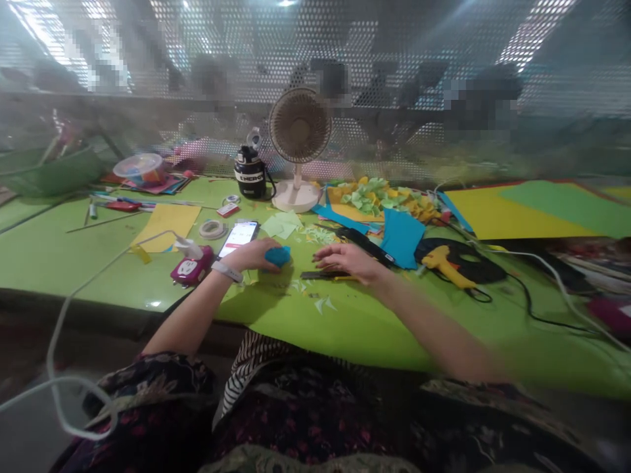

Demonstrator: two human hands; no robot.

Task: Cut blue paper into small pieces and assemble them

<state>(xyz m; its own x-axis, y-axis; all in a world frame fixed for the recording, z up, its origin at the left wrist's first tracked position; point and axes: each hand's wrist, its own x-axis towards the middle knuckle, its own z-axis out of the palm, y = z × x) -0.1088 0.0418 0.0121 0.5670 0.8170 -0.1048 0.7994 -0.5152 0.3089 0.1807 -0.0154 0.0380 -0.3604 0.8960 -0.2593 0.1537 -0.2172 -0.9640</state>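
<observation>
Between the fingers of my left hand [254,255] is a small piece of blue paper [277,256], held just above the green table. My right hand [348,259] is over the table to the right, fingers apart and bent slightly, with nothing visible in them. Below its fingers lies a dark, flat tool [323,275], perhaps a cutter; its kind is not clear. Behind that hand rests a long black tool [365,243], partly beside a larger sheet of blue paper [401,236]. Pale paper scraps [325,305] are scattered in front of the hands.
A lit phone [239,238], a tape roll [213,228] and a purple power adapter [192,266] sit left. Behind stand a fan [300,128] and a black bottle [250,174]. A yellow glue gun [448,266] and cords lie right; cut paper [379,197] is heaped at back.
</observation>
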